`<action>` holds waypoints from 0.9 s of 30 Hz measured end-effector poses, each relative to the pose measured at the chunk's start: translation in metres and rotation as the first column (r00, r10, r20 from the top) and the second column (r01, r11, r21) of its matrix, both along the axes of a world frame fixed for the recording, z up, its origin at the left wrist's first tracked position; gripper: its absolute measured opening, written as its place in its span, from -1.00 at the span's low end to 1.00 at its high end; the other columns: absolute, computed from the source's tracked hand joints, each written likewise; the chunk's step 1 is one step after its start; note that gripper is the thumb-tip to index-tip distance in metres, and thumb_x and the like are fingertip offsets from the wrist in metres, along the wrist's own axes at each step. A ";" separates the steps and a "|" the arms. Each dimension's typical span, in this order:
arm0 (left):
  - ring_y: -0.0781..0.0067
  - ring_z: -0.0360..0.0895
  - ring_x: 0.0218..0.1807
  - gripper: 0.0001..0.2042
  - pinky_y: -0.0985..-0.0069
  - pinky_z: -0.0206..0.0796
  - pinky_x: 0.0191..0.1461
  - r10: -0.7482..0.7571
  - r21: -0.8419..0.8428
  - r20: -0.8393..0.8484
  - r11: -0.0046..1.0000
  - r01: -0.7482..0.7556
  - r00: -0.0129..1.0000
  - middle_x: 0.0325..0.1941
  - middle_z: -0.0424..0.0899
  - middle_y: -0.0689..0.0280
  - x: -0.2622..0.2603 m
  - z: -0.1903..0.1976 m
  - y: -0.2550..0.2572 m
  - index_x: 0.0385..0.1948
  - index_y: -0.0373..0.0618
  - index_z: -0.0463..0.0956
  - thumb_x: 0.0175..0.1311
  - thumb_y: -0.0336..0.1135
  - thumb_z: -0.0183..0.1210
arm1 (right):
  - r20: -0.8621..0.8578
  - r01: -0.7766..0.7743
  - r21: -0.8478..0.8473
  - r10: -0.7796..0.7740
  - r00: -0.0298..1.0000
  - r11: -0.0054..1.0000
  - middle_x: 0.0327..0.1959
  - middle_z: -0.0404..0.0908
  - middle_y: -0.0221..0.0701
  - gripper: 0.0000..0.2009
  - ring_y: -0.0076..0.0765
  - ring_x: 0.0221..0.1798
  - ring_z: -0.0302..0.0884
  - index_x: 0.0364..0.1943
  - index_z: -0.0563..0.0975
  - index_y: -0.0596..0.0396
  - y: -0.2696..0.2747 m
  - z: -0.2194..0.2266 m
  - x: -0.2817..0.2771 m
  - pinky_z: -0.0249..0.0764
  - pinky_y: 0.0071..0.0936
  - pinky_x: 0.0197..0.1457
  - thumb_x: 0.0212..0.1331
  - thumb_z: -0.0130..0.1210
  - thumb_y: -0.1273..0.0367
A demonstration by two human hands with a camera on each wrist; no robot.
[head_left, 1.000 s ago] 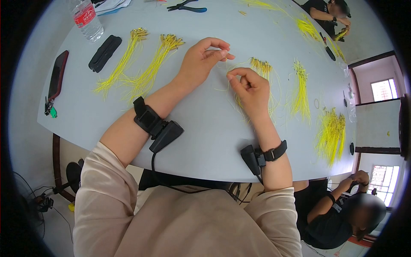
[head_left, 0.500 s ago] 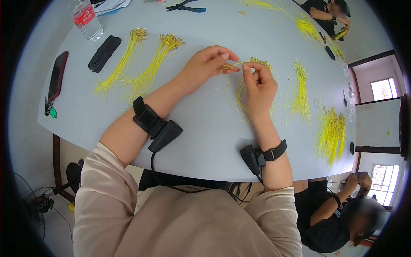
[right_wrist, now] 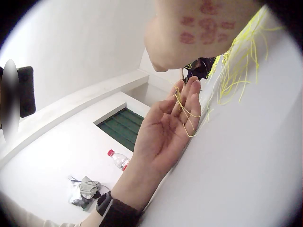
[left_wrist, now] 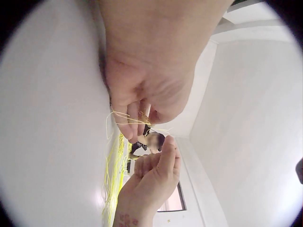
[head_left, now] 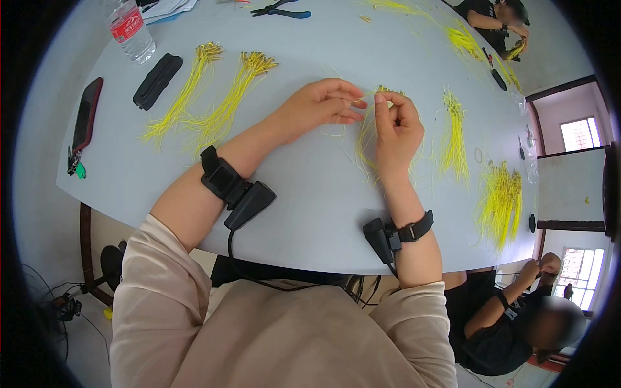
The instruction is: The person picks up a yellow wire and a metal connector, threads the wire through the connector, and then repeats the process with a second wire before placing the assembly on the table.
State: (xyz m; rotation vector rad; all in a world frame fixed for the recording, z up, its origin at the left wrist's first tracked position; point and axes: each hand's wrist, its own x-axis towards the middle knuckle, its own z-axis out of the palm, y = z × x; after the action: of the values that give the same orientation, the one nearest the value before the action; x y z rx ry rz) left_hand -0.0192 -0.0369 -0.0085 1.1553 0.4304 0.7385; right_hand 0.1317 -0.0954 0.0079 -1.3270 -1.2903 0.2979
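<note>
My left hand (head_left: pixel 321 111) pinches a thin yellow line (right_wrist: pixel 189 115) with a small gold-coloured piece (right_wrist: pixel 178 97) on it, held between thumb and forefinger. Loose loops of this line hang across the left fingers. Just right of it, my right hand (head_left: pixel 399 136) has thumb and forefinger pressed together and the other fingers curled. In the left wrist view the line's end reaches up to the right hand's fingertips (left_wrist: pixel 169 139). Behind the right hand lies a bundle of yellow lines (head_left: pixel 363 145) with gold ends, partly covered by that hand.
Two more bundles (head_left: pixel 259 63) lie left, and others (head_left: pixel 455 136) (head_left: pixel 501 200) lie right. Pliers (head_left: pixel 283 11), a black case (head_left: pixel 158 81), a phone (head_left: pixel 88 113) and a water bottle (head_left: pixel 131 29) are on the grey table (head_left: pixel 310 213). Two other people sit around the table.
My left hand has come down and to the right. The right hand has moved up and slightly right, so the fingertips of both hands are now close together.
</note>
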 end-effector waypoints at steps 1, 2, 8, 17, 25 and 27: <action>0.33 0.51 -0.02 -0.72 0.46 0.37 0.08 -0.004 -0.012 0.001 1.000 0.004 1.000 -0.03 0.49 0.14 0.000 0.000 0.000 0.00 -0.23 0.31 0.28 -0.38 -0.03 | 0.001 0.001 0.003 -0.001 1.000 1.000 -0.78 0.08 -0.67 -0.92 -0.74 -0.67 -0.06 -0.41 0.55 0.15 0.000 0.000 0.000 -0.09 -0.67 -0.61 0.07 0.15 0.42; 0.34 0.51 -0.02 -0.72 0.46 0.37 0.07 -0.021 0.012 -0.017 1.000 0.022 1.000 -0.05 0.50 0.14 0.000 -0.002 0.001 -0.01 -0.23 0.31 0.28 -0.37 -0.02 | 0.003 0.002 0.006 -0.002 1.000 1.000 -0.78 0.08 -0.67 -0.92 -0.74 -0.67 -0.06 -0.41 0.55 0.14 0.000 0.000 0.000 -0.09 -0.67 -0.61 0.07 0.15 0.42; 0.41 0.50 -0.01 -0.74 0.50 0.35 0.06 0.006 0.123 -0.042 0.992 -0.001 0.999 -0.12 0.56 0.16 0.000 -0.006 0.002 -0.04 -0.22 0.36 0.27 -0.37 0.00 | 0.012 0.009 0.000 -0.009 1.000 1.000 -0.78 0.07 -0.67 -0.92 -0.74 -0.67 -0.06 -0.41 0.55 0.14 0.000 0.001 0.000 -0.09 -0.67 -0.61 0.07 0.16 0.42; 0.56 0.45 -0.05 -0.76 0.58 0.24 0.09 0.290 0.398 -0.035 0.882 -0.252 0.956 -0.17 0.61 0.28 -0.002 0.005 0.001 -0.07 -0.18 0.46 0.23 -0.42 0.03 | 0.026 -0.071 -0.034 0.072 0.997 0.997 -0.77 0.05 -0.69 -0.94 -0.76 -0.68 -0.08 -0.42 0.55 0.12 -0.002 0.000 0.000 -0.08 -0.69 -0.61 0.06 0.16 0.44; 0.61 0.44 -0.14 -0.75 0.62 0.28 -0.06 0.316 0.374 -0.060 0.886 -0.272 0.947 -0.19 0.61 0.31 -0.002 0.000 0.004 -0.05 -0.15 0.45 0.24 -0.37 0.05 | 0.054 -0.106 -0.039 0.108 0.993 0.994 -0.77 0.05 -0.68 -0.94 -0.76 -0.68 -0.07 -0.41 0.55 0.12 -0.002 0.000 -0.002 -0.07 -0.70 -0.62 0.04 0.17 0.45; 0.62 0.44 -0.17 -0.74 0.63 0.28 -0.09 0.311 0.366 -0.045 0.889 -0.274 0.949 -0.20 0.61 0.31 -0.002 -0.002 0.006 -0.05 -0.15 0.45 0.24 -0.36 0.05 | 0.058 -0.102 -0.039 0.104 0.993 0.994 -0.77 0.05 -0.68 -0.94 -0.76 -0.68 -0.07 -0.41 0.55 0.12 -0.002 -0.001 -0.001 -0.07 -0.70 -0.62 0.04 0.17 0.46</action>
State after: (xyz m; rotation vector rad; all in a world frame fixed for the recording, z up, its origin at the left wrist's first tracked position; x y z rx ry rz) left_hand -0.0209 -0.0313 -0.0107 1.4937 0.5822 1.0554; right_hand 0.1303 -0.0975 0.0072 -1.3099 -1.4120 0.3568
